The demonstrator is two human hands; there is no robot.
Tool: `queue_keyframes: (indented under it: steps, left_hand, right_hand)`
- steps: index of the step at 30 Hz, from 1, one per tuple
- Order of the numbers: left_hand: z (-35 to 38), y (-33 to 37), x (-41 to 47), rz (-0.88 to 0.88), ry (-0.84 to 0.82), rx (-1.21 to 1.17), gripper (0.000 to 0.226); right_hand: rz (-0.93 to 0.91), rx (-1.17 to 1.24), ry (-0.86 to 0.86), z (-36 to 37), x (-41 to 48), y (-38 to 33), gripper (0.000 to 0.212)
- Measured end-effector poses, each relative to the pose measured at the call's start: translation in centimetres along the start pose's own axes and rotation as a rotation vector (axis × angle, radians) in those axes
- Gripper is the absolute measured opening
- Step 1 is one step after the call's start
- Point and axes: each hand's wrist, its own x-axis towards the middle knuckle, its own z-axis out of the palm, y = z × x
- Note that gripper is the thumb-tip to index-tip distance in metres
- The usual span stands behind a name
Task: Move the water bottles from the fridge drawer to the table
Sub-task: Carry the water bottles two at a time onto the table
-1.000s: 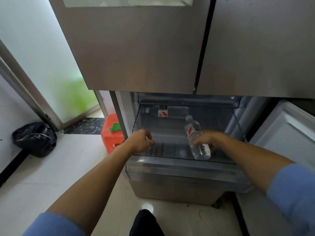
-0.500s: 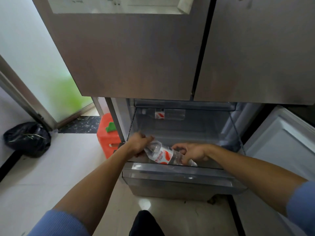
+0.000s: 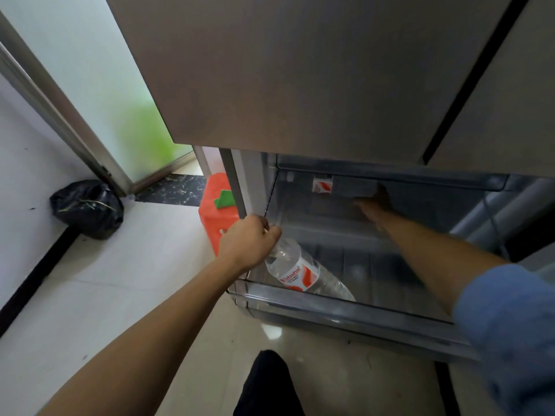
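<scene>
Fridge drawer (image 3: 345,307): clear plastic, stands open below two closed steel doors (image 3: 270,70). Item 1, front bottle (image 3: 300,271): clear w/ red-white label, held tilted at front-left corner of drawer, neck end up-left, base end down behind the front rim. Neck is clasped by left hand (image 3: 247,241), fingers curled round it; cap is hidden by the hand. Item 2, rear bottle (image 3: 322,185): laid on its side along back edge of drawer, left of centre, seen dimly thru plastic; only the label is made out clearly. Right hand (image 3: 374,205): extended to back edge, just beside rear bottle's right end; blurred and in shadow, so whether anything is grasped cannot be told. Blue sleeve (image 3: 510,325) is seen on right arm. Misc. on floor, left of fridge: orange stool (image 3: 214,214) w/ green piece (image 3: 223,199) on top, just beside fridge; black bag (image 3: 88,207) by door frame, well apart from drawer.
</scene>
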Motion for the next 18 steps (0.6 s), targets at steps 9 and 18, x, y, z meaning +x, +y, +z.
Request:
queue_keyframes:
  steps: [9,18]
  left_hand:
    - [0.2,-0.3,-0.1,0.024,0.025,-0.004,0.033]
    - [0.0,0.1,-0.2,0.012,0.029,-0.005,0.034]
  right_hand:
    - [-0.097,-0.412,0.072,0.4,-5.0,0.4,0.050]
    - [-0.134,-0.777,-0.028,3.9,-4.5,-4.1,0.073]
